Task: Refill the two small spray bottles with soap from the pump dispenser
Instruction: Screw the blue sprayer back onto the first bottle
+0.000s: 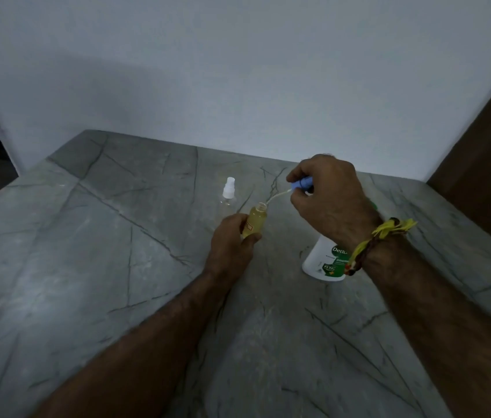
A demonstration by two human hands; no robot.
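Gripping the small open bottle [254, 222] in our left hand [230, 245], we curl fingers and thumb round its lower body and hold it above the grey stone counter [87, 267]. Its long axis runs nearly upright, tilted slightly, with the uncapped neck pointing up and toward the right hand. Our right hand [328, 200] pinches the blue spray cap [303, 184] between thumb and fingers, above and to the right of the bottle. The cap's thin clear dip tube [276, 197] slants down and to the left, and its lower end sits at the bottle's mouth; we cannot tell whether the tip is inside the neck.

The bottle is clear plastic, filled with yellow liquid almost to the shoulder, and carries a small label with a red mark on the side under our fingers.

A second spray bottle [228, 196] stands upright just behind the held one, clear-bodied, with a white spray head still fitted. The pump dispenser [325, 260], white with a green label, stands on the counter below our right wrist, which hides its upper part. A band of yellow and dark thread [371, 242] circles that wrist.

Open counter extends to the left and toward us. A white wall [238, 70] bounds the far edge, and a brown panel [485, 164] rises at the right.
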